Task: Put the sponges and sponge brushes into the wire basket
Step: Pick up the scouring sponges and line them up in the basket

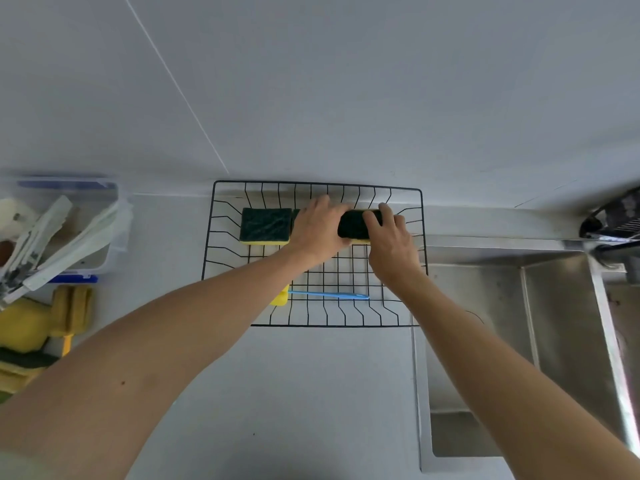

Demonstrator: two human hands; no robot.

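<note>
A black wire basket (313, 325) stands on the counter against the wall. Inside it at the back left lies a yellow sponge with a dark green scouring top (266, 224). A second green-topped sponge (355, 225) sits at the back right, and both hands rest on it: my left hand (320, 230) on its left end, my right hand (391, 237) over its right end. A sponge brush with a blue handle (329, 294) and a yellow head lies along the basket's front, its head partly hidden by my left forearm.
At the left edge lie more yellow sponges and sponge brushes (38, 327) in a heap. Behind them stands a clear plastic box (104, 216) holding pale utensils. A steel sink (519, 341) lies to the right, with a dark tap fitting (613, 220) at its back.
</note>
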